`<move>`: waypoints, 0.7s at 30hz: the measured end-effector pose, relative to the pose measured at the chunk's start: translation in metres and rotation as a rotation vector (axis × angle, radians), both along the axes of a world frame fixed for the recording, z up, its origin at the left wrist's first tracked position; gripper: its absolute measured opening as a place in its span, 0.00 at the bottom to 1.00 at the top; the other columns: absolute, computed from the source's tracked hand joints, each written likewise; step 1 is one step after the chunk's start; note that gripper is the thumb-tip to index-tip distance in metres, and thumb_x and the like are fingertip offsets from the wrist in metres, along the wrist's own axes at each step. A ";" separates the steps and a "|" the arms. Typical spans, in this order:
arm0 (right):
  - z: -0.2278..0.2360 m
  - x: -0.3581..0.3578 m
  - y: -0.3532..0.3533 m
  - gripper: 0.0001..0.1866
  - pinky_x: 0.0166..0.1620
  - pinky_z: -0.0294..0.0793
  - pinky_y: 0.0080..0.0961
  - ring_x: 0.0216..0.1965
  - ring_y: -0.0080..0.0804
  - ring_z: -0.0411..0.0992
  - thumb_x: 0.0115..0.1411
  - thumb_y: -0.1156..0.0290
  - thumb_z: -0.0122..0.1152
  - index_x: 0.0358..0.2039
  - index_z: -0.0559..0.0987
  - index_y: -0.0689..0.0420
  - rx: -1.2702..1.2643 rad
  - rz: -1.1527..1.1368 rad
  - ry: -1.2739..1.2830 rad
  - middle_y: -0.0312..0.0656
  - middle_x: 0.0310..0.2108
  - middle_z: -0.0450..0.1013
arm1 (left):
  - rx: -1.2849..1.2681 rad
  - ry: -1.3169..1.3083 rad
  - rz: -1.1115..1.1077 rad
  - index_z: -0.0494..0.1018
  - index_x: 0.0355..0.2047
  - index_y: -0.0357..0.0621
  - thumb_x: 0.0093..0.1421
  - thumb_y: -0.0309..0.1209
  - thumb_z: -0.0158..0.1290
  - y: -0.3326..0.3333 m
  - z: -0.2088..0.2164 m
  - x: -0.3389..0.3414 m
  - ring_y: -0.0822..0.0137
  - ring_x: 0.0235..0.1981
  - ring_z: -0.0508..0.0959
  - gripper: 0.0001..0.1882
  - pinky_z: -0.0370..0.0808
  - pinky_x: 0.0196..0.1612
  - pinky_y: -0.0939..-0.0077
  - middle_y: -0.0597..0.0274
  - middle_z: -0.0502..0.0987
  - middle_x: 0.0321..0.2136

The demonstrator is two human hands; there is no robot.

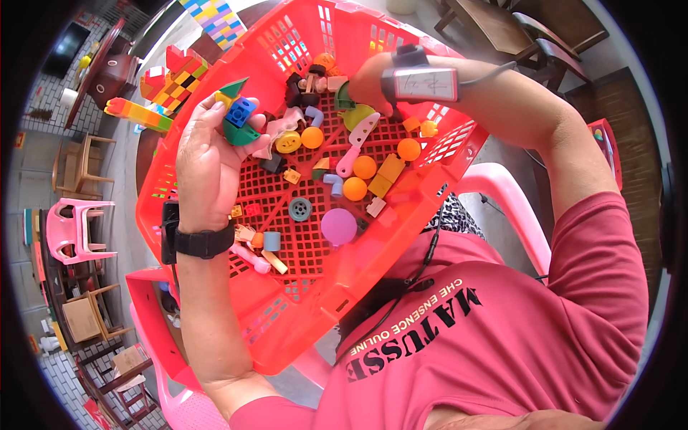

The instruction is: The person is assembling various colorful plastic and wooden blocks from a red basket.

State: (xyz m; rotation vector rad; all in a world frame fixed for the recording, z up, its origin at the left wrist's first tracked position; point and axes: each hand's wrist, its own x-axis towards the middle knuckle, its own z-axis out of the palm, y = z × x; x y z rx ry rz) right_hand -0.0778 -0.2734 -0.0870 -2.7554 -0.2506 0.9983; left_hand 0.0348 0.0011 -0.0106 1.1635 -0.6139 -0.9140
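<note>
My left hand [208, 154] is raised over the left side of a red plastic basket [172, 168]. Its fingers are closed round a small cluster of toy blocks: a blue building block [240, 112] with green pieces [240, 135] above and below it. My right hand [369, 82] reaches into the far part of the basket, touching or close beside a green curved piece [343, 94]; most of its fingers are hidden. Near that hand lie a yellow-green toy piece [356, 116], a toy knife [364, 129] with a pink handle, and a black wheeled piece [295, 93].
Orange balls [364, 167], a purple disc [338, 226], a grey wheel [300, 209] and several loose blocks lie on the basket's grid floor. Built block models [179, 79] stand beyond its left rim. A pink chair [502, 186] is at the right, another [79, 229] at far left.
</note>
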 end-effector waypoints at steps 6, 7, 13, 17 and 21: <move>-0.087 -0.032 -0.102 0.14 0.31 0.75 0.37 0.29 0.40 0.76 0.42 0.65 0.67 0.30 0.80 0.57 0.836 0.765 0.198 0.41 0.25 0.76 | -0.146 0.124 -0.143 0.65 0.48 0.40 0.65 0.32 0.38 -0.039 0.018 -0.027 0.61 0.36 0.77 0.14 0.78 0.37 0.65 0.55 0.74 0.37; -0.103 -0.007 -0.075 0.14 0.30 0.75 0.36 0.28 0.40 0.76 0.42 0.66 0.66 0.30 0.80 0.57 0.436 0.584 0.266 0.41 0.25 0.76 | -0.106 0.125 -0.071 0.65 0.48 0.40 0.65 0.32 0.39 -0.026 0.009 -0.014 0.61 0.35 0.77 0.14 0.78 0.36 0.64 0.55 0.74 0.36; 0.001 0.006 0.035 0.13 0.28 0.74 0.36 0.26 0.42 0.74 0.40 0.72 0.61 0.30 0.79 0.60 -0.457 -0.012 0.202 0.44 0.23 0.74 | -0.093 0.171 0.030 0.67 0.44 0.39 0.64 0.37 0.42 -0.002 0.006 0.002 0.63 0.33 0.77 0.15 0.79 0.34 0.66 0.55 0.75 0.35; 0.061 -0.002 0.048 0.19 0.27 0.73 0.31 0.28 0.34 0.74 0.41 0.73 0.61 0.37 0.75 0.60 -0.119 -0.208 -0.028 0.43 0.24 0.72 | -0.123 0.128 -0.008 0.67 0.44 0.41 0.64 0.41 0.47 -0.002 -0.001 0.006 0.65 0.34 0.78 0.17 0.80 0.34 0.68 0.54 0.75 0.37; 0.075 0.004 0.046 0.19 0.32 0.73 0.20 0.33 0.21 0.72 0.47 0.75 0.61 0.42 0.74 0.60 0.556 -0.307 -0.309 0.37 0.33 0.71 | -0.156 0.102 -0.038 0.67 0.46 0.45 0.64 0.39 0.47 0.002 -0.001 0.008 0.64 0.36 0.78 0.14 0.79 0.37 0.66 0.54 0.75 0.39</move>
